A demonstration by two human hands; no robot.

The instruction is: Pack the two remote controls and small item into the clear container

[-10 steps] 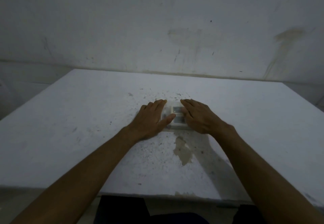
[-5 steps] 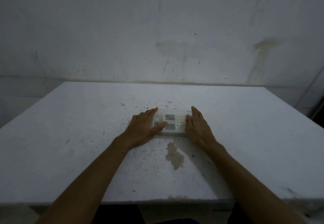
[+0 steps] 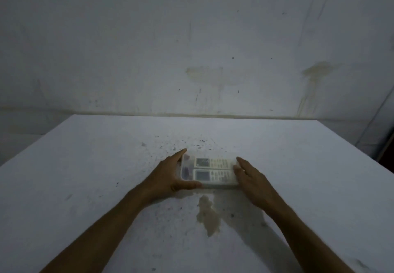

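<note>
Left hand: cupped on left end of clear container, fingers along far corner, thumb on near edge; grip on it
Right hand: flat, fingers straight and together, pressed to container's right end; not closed round it
Remote controls: far remote and near remote side by side inside container, screens to left
Small item: dark, blurred, in left end beside screens
Table: white, speckled; container rests near centre
Stain: tan, just nearer than container
</note>
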